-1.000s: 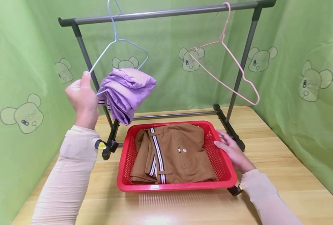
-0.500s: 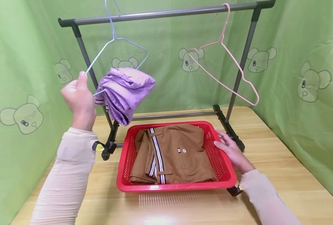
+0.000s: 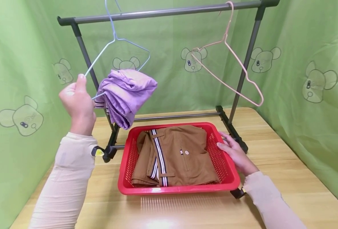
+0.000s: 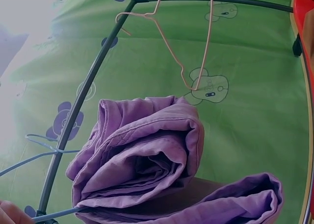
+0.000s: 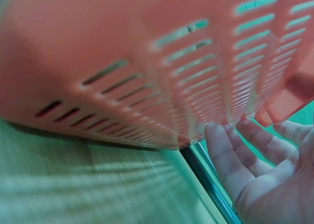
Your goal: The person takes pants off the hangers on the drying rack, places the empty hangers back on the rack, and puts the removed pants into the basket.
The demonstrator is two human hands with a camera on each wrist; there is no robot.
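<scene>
My left hand pinches the left end of a pale blue wire hanger that hooks over the grey rail. A folded purple garment is draped over the hanger's lower bar. My right hand rests with straight fingers against the right wall of a red plastic basket. Folded brown trousers with a striped band lie inside the basket.
An empty pink wire hanger hangs tilted on the rail's right side. The rack's uprights and black feet stand on the wooden table behind the basket. Green cloth with bear prints surrounds the table.
My left hand has drifted slightly left and down, pulling the blue hanger's end with it. The right hand and basket have stayed put.
</scene>
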